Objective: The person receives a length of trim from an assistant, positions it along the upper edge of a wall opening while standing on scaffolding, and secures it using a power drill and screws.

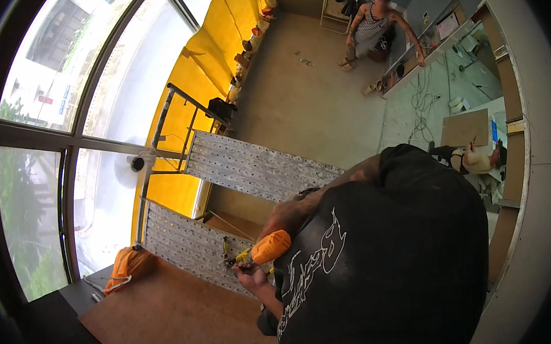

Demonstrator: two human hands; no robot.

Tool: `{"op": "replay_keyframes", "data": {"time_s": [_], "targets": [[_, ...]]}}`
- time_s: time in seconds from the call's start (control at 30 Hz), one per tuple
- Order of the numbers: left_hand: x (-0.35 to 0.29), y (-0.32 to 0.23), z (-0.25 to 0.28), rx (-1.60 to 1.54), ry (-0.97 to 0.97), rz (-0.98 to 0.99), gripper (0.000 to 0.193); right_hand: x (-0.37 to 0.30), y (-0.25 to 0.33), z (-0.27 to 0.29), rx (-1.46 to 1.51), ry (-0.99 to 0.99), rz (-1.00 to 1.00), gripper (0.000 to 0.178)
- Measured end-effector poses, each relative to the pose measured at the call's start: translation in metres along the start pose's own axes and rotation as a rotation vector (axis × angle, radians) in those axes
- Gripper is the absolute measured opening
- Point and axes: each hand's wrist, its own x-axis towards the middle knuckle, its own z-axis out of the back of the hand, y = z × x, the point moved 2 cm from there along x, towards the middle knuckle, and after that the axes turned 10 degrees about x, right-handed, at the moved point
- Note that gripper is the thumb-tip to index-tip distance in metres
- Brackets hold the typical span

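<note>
My torso in a black printed shirt [386, 267] fills the lower right, with both arms reaching left. My left hand [253, 278] has its fingers curled at a small yellow tool [243, 256], whose exact kind I cannot make out. My right hand [275, 221] is bent in close above it, its fingers mostly hidden. A rounded orange thing [271, 245] sits against that hand; I cannot tell whether it is held or worn. Both hands are over the near perforated metal plank [183, 234] of a scaffold.
Another metal plank [255, 164] spans beyond, beside a scaffold frame [166, 116]. A brown board [163, 310] and an orange bag [131, 267] lie at lower left. Tall windows [112, 75] stand left. Down on the floor, a person [374, 25] sits near tangled cables [420, 105]; another person [478, 159] is at right.
</note>
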Motion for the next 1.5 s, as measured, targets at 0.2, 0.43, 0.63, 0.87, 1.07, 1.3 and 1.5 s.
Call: {"op": "replay_keyframes", "data": {"time_s": [0.2,0.43,0.63,0.87,1.07,1.3,1.5], "targets": [[-0.005,0.005,-0.001,0.040,-0.034,-0.010,0.021,-0.003,0.004,0.001,-0.025,0.030,0.015,0.045],[-0.011,0.005,-0.005,-0.122,0.059,0.023,0.022,-0.006,0.010,-0.002,0.004,0.029,0.006,0.044],[-0.011,0.006,-0.001,-0.158,-0.069,0.044,0.023,-0.003,0.004,-0.007,-0.091,0.043,0.026,0.045],[-0.009,0.005,0.000,-0.210,0.031,0.076,0.022,-0.004,0.001,-0.007,-0.077,0.033,0.025,0.046],[-0.015,0.003,-0.015,-0.196,0.076,0.065,0.023,-0.005,0.009,0.006,-0.096,0.097,-0.002,0.050],[-0.033,0.011,-0.037,0.437,0.002,-0.142,0.024,0.010,-0.062,-0.018,-0.071,-0.018,0.252,0.050],[-0.025,0.019,-0.009,-0.050,0.031,0.123,0.031,0.001,-0.017,-0.008,0.322,0.081,0.033,0.048]]}}
